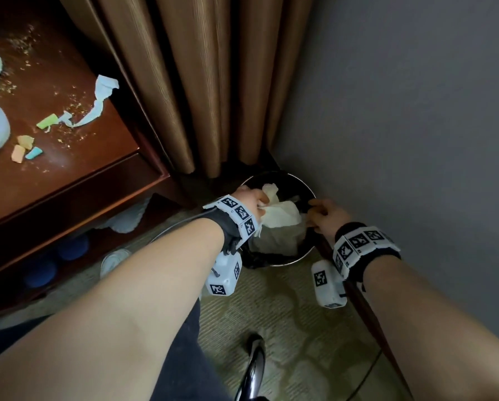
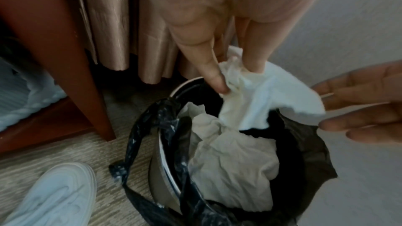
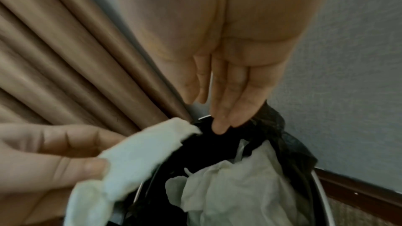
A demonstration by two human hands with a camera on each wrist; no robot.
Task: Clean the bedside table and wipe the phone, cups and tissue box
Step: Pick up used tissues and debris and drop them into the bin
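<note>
My left hand (image 2: 237,78) pinches a crumpled white tissue (image 2: 272,99) between thumb and fingers, right over the open trash bin (image 1: 310,195). The bin has a black liner (image 2: 152,123) and holds more crumpled white paper (image 2: 234,169). My right hand (image 3: 224,123) hangs at the bin's right rim with straight fingers, holding nothing, its fingertips close to the bunched liner edge (image 3: 274,123). In the head view the left hand (image 1: 261,199) and right hand (image 1: 314,211) flank the tissue (image 1: 280,209).
The wooden bedside table (image 1: 77,175) at upper left carries crumbs, coloured scraps and a torn tissue strip (image 1: 102,96). A brown curtain (image 1: 202,82) hangs behind the bin and a grey wall (image 1: 401,111) stands to its right. A white shoe (image 2: 58,193) rests on the carpet.
</note>
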